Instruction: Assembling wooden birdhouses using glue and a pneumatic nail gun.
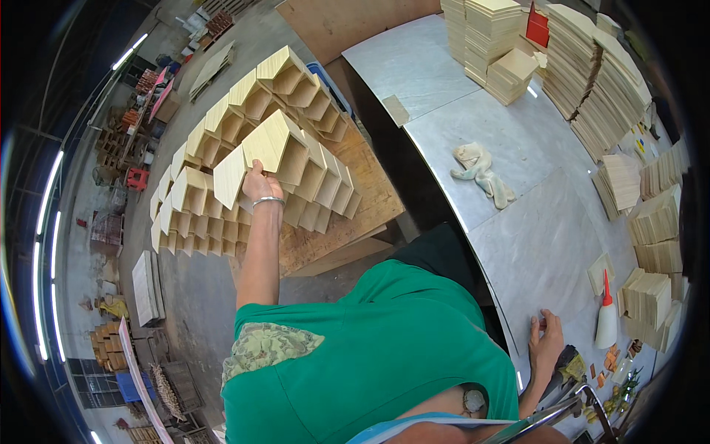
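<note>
My left hand (259, 183) is closed on the near edge of a pale wooden box (270, 144) with a pointed, house-like side. The box sits on top of a stack of similar open-fronted boxes (214, 200), which stand in stepped rows on a brown wooden table (377, 192). My right hand (546, 342) rests low over the grey worktop (532, 251), fingers loosely bent and apart, with nothing seen in it. Close by stands a white glue bottle (606, 322) with a red nozzle.
Tall stacks of thin wooden panels (614, 81) line the worktop's far right side, with smaller piles (645, 296) nearer me. Crumpled pale gloves (482, 172) lie mid-worktop. A dark gap (392, 140) separates table and worktop. A metal-framed object (584, 403) is at the lower right.
</note>
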Motion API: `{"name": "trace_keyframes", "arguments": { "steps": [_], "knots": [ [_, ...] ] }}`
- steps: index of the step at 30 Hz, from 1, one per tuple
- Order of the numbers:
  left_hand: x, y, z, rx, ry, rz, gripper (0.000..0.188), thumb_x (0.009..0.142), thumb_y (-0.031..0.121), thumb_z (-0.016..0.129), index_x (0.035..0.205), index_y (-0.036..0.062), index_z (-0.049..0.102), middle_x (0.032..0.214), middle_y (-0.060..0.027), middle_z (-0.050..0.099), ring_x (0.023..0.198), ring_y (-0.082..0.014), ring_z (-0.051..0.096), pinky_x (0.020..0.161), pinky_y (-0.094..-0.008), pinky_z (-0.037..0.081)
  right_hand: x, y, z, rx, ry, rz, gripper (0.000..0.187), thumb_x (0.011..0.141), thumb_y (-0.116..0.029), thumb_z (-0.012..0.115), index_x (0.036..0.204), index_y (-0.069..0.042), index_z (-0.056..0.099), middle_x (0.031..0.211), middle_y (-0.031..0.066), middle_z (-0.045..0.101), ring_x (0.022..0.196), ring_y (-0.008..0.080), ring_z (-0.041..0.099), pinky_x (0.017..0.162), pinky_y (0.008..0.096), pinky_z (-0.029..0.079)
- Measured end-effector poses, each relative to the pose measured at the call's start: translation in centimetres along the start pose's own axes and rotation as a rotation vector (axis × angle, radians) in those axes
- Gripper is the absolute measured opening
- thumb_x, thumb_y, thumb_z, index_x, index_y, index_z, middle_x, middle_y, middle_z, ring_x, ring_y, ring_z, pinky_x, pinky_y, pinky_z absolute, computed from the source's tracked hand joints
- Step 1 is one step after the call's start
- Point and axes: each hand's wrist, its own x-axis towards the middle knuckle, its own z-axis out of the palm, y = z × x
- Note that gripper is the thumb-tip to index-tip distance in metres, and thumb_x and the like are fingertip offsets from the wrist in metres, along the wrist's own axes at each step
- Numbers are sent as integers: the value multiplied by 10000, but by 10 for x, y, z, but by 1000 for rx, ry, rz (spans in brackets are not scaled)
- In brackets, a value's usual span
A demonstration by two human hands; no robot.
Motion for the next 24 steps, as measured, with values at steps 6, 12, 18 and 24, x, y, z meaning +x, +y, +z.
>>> {"name": "trace_keyframes", "arguments": {
  "steps": [6, 12, 18, 24],
  "knots": [
    [-4, -2, -6, -27, -72, 24, 171, 918, 42, 558, 1066, -43, 542, 1018, -114, 596, 883, -202, 605, 758, -354, 526, -1, -2, 3, 3, -18, -18, 235, 853, -122, 633, 1044, 11, 608, 806, 147, 559, 710, 269, 591, 653, 362, 475],
    [-1, -12, -28, -65, -129, 9, 227, 946, 144, 550, 1058, -52, 533, 1009, -138, 594, 941, -219, 594, 826, -380, 519, -9, 0, 8, 29, -21, -50, 239, 843, -121, 640, 1045, 4, 612, 801, 140, 561, 701, 264, 590, 652, 358, 475],
    [-25, -11, -57, -31, -132, -72, 237, 954, 165, 523, 1041, -56, 521, 954, -170, 608, 875, -231, 623, 746, -353, 550, -9, 3, 10, 2, -3, -126, 221, 839, -121, 642, 1030, -11, 616, 795, 132, 562, 679, 258, 588, 641, 362, 474],
    [-39, -18, -90, 365, -206, 81, 312, 956, 241, 545, 1013, -66, 545, 846, -130, 622, 718, -194, 629, 645, -292, 551, 1, 0, 15, -5, -31, -167, 217, 837, -140, 647, 1013, -17, 616, 782, 128, 566, 674, 265, 594, 633, 369, 473]
  ]
}}
